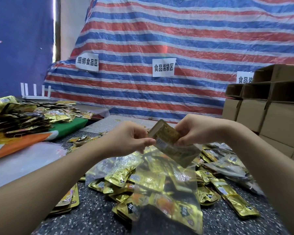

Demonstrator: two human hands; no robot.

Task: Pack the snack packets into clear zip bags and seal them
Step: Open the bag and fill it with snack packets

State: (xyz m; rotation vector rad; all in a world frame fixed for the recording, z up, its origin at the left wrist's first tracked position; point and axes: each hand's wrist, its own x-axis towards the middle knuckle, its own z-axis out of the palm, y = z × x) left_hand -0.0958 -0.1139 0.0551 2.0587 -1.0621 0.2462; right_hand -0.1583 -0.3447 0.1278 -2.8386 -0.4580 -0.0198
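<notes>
— Hanging mid-frame: the zip bag [166,180], over the packets [210,190] across the lower counter [92,217]?
— Yes — left hand [131,138] pinches its mouth; right hand [195,129] grips a gold stack [168,139] partly inside.

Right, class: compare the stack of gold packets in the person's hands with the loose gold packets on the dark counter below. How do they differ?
The held stack of gold packets is squared up edge to edge; the loose gold packets lie scattered at all angles. The stack is lifted, pinched between the left hand and right hand; the loose ones rest on the speckled counter. Both share shiny gold wrapping.
</notes>
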